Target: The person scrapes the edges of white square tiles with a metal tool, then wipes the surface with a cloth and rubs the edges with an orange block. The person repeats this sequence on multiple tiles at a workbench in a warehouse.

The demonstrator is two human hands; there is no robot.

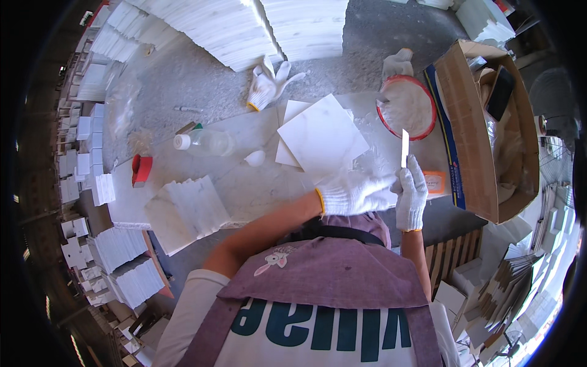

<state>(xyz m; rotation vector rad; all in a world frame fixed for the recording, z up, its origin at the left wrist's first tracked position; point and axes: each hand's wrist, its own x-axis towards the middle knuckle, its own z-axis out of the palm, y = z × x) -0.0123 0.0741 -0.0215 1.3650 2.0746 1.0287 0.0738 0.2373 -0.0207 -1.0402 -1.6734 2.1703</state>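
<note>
Both my hands wear white knitted gloves with yellow cuffs. My right hand (412, 199), at the table's near edge right of centre, is closed around a thin, flat, pale strip like a blade (405, 150), which points upright away from me. Close by on its left, my left hand (358, 192) reaches across towards it; its fingers are smeared by motion. Just beyond the left hand lie several square white marble tiles (323, 136), overlapping at angles. Past the strip's tip sits a round red-rimmed container (435, 113) with whitish material in it.
A cardboard box (474, 147) holding a dark phone (500, 93) stands right, beside an orange packet (434, 181). Leftward are a clear bottle (211, 143), a red roll (142, 170) and stacked tiles (186, 214). A loose glove (268, 84) lies beyond, before tall slab stacks (302, 30).
</note>
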